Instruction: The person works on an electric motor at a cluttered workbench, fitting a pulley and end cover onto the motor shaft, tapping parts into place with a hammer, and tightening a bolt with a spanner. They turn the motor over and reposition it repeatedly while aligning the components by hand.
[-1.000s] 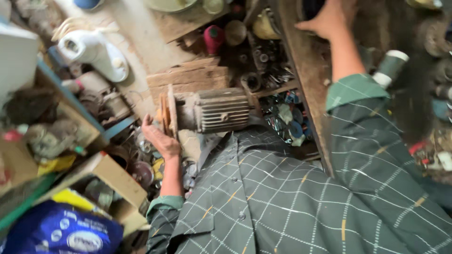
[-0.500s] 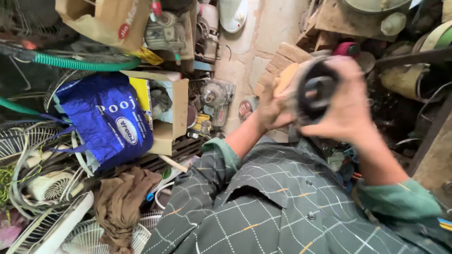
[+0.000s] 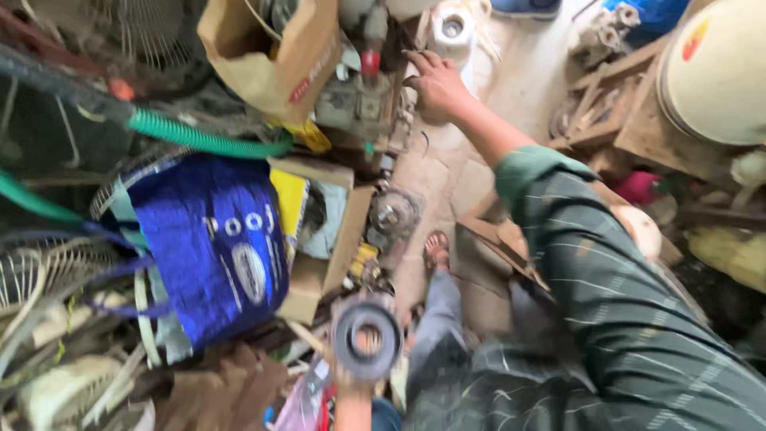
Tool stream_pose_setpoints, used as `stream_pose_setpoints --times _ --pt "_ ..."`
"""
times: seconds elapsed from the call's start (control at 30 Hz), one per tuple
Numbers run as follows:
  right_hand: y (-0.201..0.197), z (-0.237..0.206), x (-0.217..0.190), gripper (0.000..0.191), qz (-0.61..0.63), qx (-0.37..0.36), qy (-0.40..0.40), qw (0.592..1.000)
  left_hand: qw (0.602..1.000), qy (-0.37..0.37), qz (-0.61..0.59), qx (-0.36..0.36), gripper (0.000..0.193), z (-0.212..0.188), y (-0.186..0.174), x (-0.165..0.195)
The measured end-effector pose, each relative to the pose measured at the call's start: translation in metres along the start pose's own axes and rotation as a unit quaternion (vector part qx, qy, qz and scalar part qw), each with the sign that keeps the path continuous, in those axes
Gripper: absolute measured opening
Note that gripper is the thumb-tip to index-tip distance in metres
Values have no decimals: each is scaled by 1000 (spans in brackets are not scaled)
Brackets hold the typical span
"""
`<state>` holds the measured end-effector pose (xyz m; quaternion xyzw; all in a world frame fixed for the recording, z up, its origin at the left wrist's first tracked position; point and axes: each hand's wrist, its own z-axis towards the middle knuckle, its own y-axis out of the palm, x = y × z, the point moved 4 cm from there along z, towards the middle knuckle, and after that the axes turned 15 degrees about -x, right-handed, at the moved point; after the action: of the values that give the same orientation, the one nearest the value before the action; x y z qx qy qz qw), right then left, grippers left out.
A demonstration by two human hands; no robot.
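Observation:
My left hand [image 3: 351, 391] is low in the view, shut on a dark round ring-shaped part [image 3: 367, 339] and holding it up face-on. My right hand [image 3: 435, 84], on a green checked sleeve, is stretched far forward. Its fingers are spread and rest against a grimy grey machine with a red cap [image 3: 359, 100]. A sandalled foot [image 3: 436, 250] stands on the floor between the two hands. The picture is blurred by motion.
A blue bag [image 3: 215, 247], an open cardboard box [image 3: 319, 231] and a brown paper bag [image 3: 275, 56] crowd the left. A green ribbed hose [image 3: 199, 136] crosses above them, with wire fan grilles [image 3: 48, 271] beside. Wooden planks [image 3: 606, 120] and a cream drum [image 3: 714, 68] sit right.
Both hands held the ring-shaped part up close before. Now only my left hand has it, lower down, and my right hand has reached out to the grey machine. The view has swung.

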<state>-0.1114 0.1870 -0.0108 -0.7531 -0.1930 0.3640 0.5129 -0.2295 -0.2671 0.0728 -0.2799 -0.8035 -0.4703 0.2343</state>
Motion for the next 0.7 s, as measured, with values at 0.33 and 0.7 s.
stream_pose_setpoints --times 0.33,0.7 --pt "8 89 15 54 72 -46 0 996 994 -41 20 102 116 32 -35 -11" --pt "-38 -172 59 38 373 314 48 872 993 39 53 -97 129 42 17 -3"
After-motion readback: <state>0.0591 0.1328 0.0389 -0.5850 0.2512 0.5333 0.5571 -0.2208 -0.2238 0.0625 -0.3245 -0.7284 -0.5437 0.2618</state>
